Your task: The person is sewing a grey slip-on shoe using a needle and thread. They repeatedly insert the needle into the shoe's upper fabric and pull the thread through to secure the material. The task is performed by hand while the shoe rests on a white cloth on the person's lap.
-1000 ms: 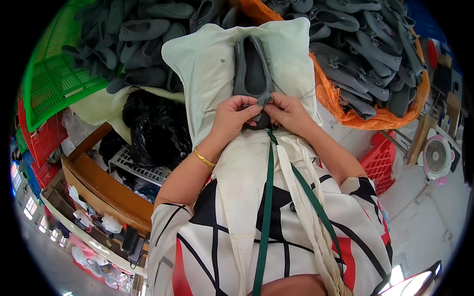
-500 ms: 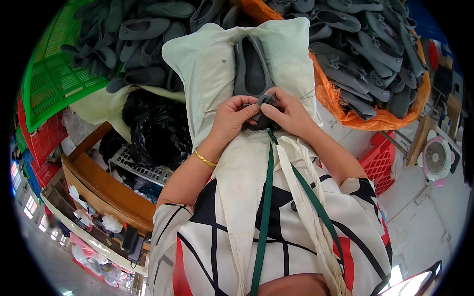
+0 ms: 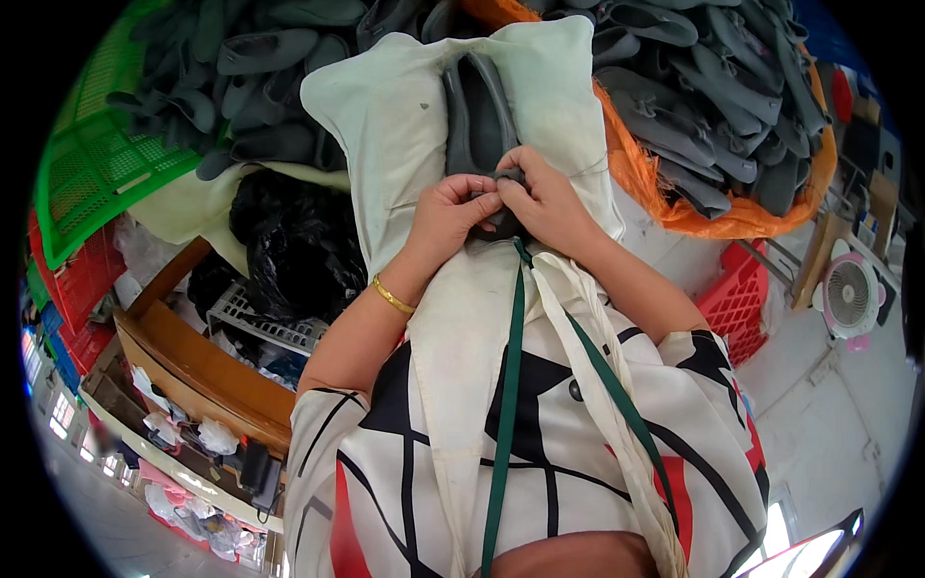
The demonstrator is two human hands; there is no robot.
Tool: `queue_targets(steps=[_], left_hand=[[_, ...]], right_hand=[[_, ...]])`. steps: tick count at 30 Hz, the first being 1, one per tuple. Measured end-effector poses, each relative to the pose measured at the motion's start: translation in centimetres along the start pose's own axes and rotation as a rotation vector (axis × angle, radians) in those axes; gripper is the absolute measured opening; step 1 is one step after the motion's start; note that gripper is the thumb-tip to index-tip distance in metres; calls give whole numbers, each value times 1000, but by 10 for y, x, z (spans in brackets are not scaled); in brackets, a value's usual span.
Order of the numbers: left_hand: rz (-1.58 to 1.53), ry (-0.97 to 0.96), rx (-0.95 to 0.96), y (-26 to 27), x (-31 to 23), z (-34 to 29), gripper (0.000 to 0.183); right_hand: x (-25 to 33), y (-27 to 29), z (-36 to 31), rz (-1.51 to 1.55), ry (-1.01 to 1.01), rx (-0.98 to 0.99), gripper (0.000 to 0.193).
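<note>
A dark grey slip-on shoe (image 3: 481,114) lies on a pale cushion (image 3: 390,106) over my lap, its toe end toward me and largely covered by my hands. At that end, a small grey fabric bow (image 3: 512,176) is bunched between my fingertips. My left hand (image 3: 445,214) is closed, thumb and forefinger pinching at the bow's left side. From the right, my right hand (image 3: 545,205) pinches the same bow, fingers bent over it. A fine dark thread shows faintly on the cushion right of my right hand. Whether a needle is held cannot be made out.
Grey shoes (image 3: 265,53) are heaped by a green crate (image 3: 106,178) at far left. More fill an orange sack (image 3: 626,178) at far right. Black plastic bags (image 3: 299,241) and a wooden drawer (image 3: 198,361) are left; a red basket (image 3: 737,299) and fan (image 3: 850,294) stand right.
The bow is now more covered by my right fingers, which have curled tighter over it. Both hands stay together at the shoe's toe; the whole view has shifted slightly.
</note>
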State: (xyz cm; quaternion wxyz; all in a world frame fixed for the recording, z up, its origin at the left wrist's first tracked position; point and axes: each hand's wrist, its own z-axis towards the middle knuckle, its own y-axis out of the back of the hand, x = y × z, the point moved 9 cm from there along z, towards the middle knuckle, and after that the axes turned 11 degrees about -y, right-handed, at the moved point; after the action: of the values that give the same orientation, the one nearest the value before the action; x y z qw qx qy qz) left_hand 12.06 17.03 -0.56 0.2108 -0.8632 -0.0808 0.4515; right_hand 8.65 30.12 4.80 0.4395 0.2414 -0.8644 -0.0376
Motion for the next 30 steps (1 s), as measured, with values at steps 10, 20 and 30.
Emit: queue_targets(steps=[10, 20, 30], left_hand=[[63, -24, 36, -6, -7, -4, 16], [398, -144, 82, -8, -80, -26, 14], [476, -158, 39, 2, -58, -24, 20]], right_hand=[[51, 38, 16, -472, 361, -42, 24], [9, -5, 13, 115, -122, 326, 12], [56, 13, -26, -223, 590, -76, 7]])
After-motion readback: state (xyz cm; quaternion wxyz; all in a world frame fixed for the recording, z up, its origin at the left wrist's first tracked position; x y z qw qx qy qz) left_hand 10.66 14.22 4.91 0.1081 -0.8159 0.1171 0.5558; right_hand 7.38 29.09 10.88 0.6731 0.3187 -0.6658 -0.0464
